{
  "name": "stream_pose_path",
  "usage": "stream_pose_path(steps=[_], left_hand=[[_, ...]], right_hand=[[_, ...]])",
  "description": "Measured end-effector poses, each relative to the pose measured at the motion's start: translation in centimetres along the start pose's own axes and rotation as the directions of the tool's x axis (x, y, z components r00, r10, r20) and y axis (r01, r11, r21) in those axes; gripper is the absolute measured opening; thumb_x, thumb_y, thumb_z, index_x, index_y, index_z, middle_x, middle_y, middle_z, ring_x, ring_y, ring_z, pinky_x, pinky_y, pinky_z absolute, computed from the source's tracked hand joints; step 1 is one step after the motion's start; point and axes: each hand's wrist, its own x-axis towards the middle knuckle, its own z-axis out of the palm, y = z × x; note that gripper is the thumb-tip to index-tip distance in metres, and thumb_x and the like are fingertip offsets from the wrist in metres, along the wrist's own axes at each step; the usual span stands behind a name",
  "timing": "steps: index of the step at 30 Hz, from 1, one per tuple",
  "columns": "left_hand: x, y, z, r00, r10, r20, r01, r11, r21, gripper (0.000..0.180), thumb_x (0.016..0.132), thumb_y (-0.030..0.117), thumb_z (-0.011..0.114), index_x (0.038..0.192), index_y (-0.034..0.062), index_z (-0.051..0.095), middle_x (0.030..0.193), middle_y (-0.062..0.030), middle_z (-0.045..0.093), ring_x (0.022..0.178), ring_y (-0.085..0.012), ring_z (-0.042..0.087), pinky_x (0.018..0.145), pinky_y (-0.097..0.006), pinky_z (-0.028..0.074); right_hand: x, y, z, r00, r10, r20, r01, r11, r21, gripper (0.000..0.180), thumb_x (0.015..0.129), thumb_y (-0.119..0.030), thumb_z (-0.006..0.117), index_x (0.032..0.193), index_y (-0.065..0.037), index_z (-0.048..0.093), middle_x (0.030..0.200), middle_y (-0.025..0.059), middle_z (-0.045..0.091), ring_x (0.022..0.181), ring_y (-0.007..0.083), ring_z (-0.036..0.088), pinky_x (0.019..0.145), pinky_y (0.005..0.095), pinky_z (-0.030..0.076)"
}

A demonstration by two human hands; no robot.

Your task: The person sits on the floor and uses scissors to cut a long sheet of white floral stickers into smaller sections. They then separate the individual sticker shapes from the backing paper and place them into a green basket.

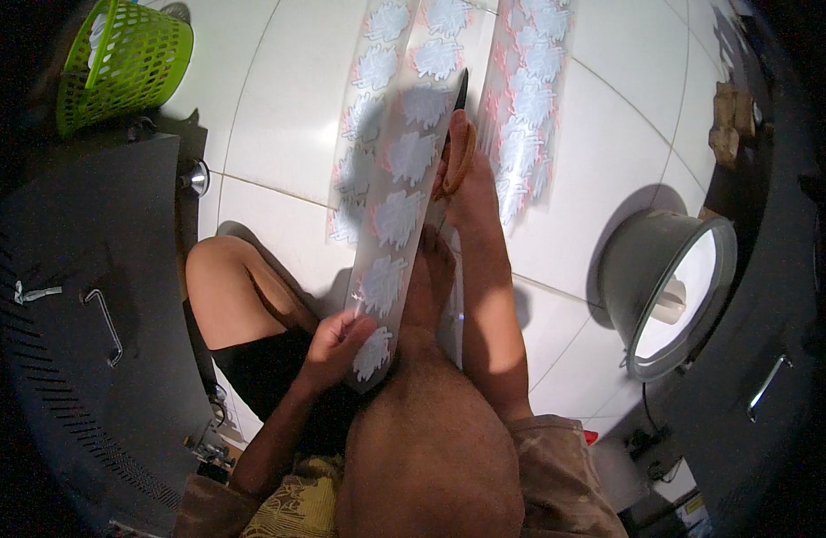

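My left hand (337, 348) pinches the near end of a long clear plastic strip (396, 220) that carries a row of white jagged-edged patches. This strip runs away from me between my legs, raised above the floor at its near end. My right hand (471, 193) is closed round the orange-brown handles of a pair of scissors (464, 157). Their dark blades point away from me along the strip's right edge; whether they touch it I cannot tell. Similar strips with white patches and pink-red marks lie on the floor, one at left (352, 161) and another at right (527, 99).
White floor tiles (283, 99) lie beneath. A green perforated basket (148, 63) stands at the far left beside a dark cabinet (81, 269) with a metal handle. On the right are a round grey lamp-like fixture (628, 260) and another dark panel (726, 430). My bare knees frame the strip.
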Motion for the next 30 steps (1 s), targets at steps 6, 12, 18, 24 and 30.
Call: stream_pose_path(steps=[6,12,18,24,30], left_hand=[[-0.3,0.1,-0.1,0.999,0.042,-0.011,-0.042,0.998,0.055,0.027,0.106,0.027,0.056,0.102,0.0015,0.062,0.086,0.0005,0.064,0.077,-0.0065,0.057,0.069,-0.025,0.048],[-1.0,-0.2,0.0,0.998,0.053,-0.041,-0.052,0.998,0.037,0.025,0.105,0.027,0.058,0.097,0.0028,0.061,0.083,0.0019,0.062,0.076,-0.0054,0.055,0.068,-0.024,0.046],[-1.6,0.0,-0.6,0.997,0.069,-0.043,-0.062,0.989,0.135,0.025,0.104,0.026,0.06,0.093,0.0038,0.06,0.083,0.0019,0.062,0.077,-0.0053,0.055,0.068,-0.025,0.047],[-2.8,0.6,-0.6,0.998,0.043,-0.055,-0.034,0.988,0.154,0.024,0.103,0.025,0.061,0.095,0.0031,0.061,0.084,0.0006,0.063,0.077,-0.0057,0.054,0.068,-0.024,0.047],[-3.5,0.6,-0.6,0.999,0.02,-0.047,-0.013,0.989,0.148,0.024,0.103,0.026,0.061,0.095,0.0035,0.061,0.084,0.001,0.062,0.077,-0.006,0.054,0.068,-0.025,0.046]], right_hand=[[0.8,-1.3,0.2,1.0,-0.02,-0.003,0.02,0.998,-0.052,0.072,0.089,-0.078,0.053,0.071,-0.009,0.055,0.056,0.0025,0.048,0.047,0.0148,0.049,0.048,0.0307,0.041],[1.8,-2.1,0.2,0.997,-0.07,-0.018,0.063,0.967,-0.248,0.078,0.093,-0.079,0.04,0.06,-0.009,0.048,0.052,0.004,0.048,0.051,0.0187,0.051,0.055,0.0343,0.04],[3.0,-2.1,0.3,0.998,-0.067,-0.003,0.066,0.993,-0.099,0.07,0.089,-0.078,0.051,0.071,-0.011,0.052,0.053,0.0008,0.046,0.045,0.013,0.047,0.044,0.0298,0.037],[4.4,-1.9,0.3,0.989,-0.148,0.027,0.15,0.986,-0.069,0.067,0.09,-0.077,0.052,0.078,-0.011,0.055,0.057,-0.0008,0.047,0.047,0.0114,0.047,0.044,0.0292,0.037],[5.3,-1.7,0.3,0.976,-0.201,0.085,0.199,0.979,0.038,0.067,0.093,-0.074,0.05,0.083,-0.008,0.059,0.063,-0.002,0.049,0.053,0.0092,0.049,0.047,0.0268,0.037]])
